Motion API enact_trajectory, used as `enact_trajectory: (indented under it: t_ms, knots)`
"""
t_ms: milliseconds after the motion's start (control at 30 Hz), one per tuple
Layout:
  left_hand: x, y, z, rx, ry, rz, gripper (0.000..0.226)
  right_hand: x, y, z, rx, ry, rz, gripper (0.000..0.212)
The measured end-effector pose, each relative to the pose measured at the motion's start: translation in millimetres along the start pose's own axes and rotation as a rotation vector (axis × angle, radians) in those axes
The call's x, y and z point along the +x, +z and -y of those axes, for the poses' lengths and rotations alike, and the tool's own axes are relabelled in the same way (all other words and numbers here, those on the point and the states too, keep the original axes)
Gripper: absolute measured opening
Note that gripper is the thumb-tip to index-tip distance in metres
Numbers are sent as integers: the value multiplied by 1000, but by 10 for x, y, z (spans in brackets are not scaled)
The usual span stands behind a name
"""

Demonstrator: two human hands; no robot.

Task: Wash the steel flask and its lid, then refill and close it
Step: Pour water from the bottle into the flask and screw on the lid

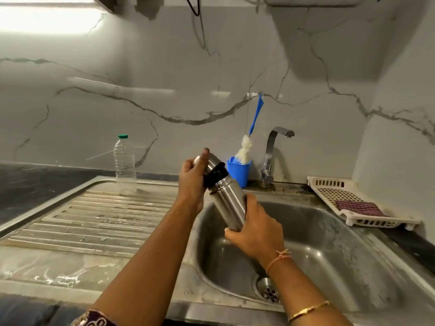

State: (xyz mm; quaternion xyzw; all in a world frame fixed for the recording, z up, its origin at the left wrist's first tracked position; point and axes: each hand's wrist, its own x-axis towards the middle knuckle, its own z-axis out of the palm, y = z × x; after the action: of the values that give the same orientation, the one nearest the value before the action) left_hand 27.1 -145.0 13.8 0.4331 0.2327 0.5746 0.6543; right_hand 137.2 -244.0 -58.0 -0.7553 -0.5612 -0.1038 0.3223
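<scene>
The fingers [204, 155] of my left hand [191, 182] curl round the lid [215, 171] at the top of the steel flask [229, 204], while my right hand [256, 231] grips the flask's lower body. I hold the flask tilted, top leaning left, above the sink [329, 243]. A plastic bottle [125, 164] stands on the drainboard [94, 220]; a blue cup [238, 171] holding a brush [244, 151] sits beside the tap [270, 156].

The base of the flask [227, 203] is hidden in the right hand [256, 231]; the left hand [191, 177] covers much of the lid [213, 162]. The right wrist [275, 261] hides part of the drain [266, 293]. The brush [244, 149] tip is sunk in the cup [237, 171].
</scene>
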Motion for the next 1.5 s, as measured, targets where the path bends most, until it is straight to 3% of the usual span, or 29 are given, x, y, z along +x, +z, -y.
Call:
enact_trajectory:
  t_ms: [167,333,433,567,667,833,900,1000,1100,1233,1367,1433,1500]
  knots:
    - [-36,218,118,229,67,104,30,15,3,6,29,61,-51,90]
    - [-14,140,97,39,-3,360,50,17,4,-45,377,115,9,88]
    - [-24,118,97,-25,-86,356,50,24,29,25,427,107,-21,87]
    - [-73,265,172,273,37,197,94,19,31,61,347,94,-55,88]
    - [-98,256,160,177,44,172,87,18,-22,40,508,65,-5,85]
    - [-44,117,98,77,-6,332,68,48,-131,5,822,9,128,79]
    - [-37,85,72,46,-45,386,74,37,-106,21,803,16,81,80]
    - [-85,166,61,130,-15,384,81,11,-73,67,485,76,-46,87]
    - [-115,284,55,173,9,259,125,-11,-83,67,283,69,-95,90]
    - [-116,279,69,108,25,150,98,-1,-102,68,418,54,-18,88]
    - [-45,134,86,-52,-70,264,87,18,-115,58,776,79,23,84]
    - [-53,149,95,-102,-105,248,85,20,-99,72,763,93,-8,85]
    - [-100,240,93,49,-12,204,80,16,-63,82,588,96,-29,88]
